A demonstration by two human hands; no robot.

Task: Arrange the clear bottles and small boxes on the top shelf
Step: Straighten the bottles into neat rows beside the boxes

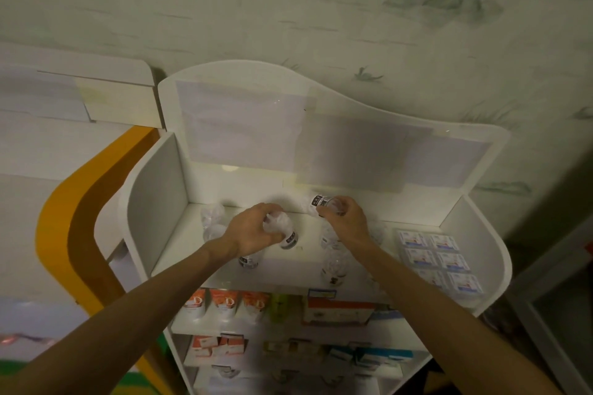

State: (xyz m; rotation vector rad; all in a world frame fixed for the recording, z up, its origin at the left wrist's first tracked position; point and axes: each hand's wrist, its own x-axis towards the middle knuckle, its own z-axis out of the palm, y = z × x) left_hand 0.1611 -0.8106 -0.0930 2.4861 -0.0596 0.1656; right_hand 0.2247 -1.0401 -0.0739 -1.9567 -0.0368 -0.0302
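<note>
Both my hands are over the white top shelf [308,255]. My left hand [256,229] grips a clear bottle [287,236] with a dark label, held tilted above the shelf's middle. My right hand [345,218] holds a second clear bottle [317,204] lying on its side near the back wall. More clear bottles stand on the shelf: two at the left back [213,223], one under my left wrist [248,261], and several by my right forearm [333,268]. Small white and blue boxes [438,252] lie in two rows at the shelf's right end.
White side panels [157,202] and a tall back panel [288,138] enclose the top shelf. Lower shelves hold orange pouches [224,301], a flat orange and white box [338,311] and blue boxes [382,357]. An orange-edged unit [64,212] stands to the left.
</note>
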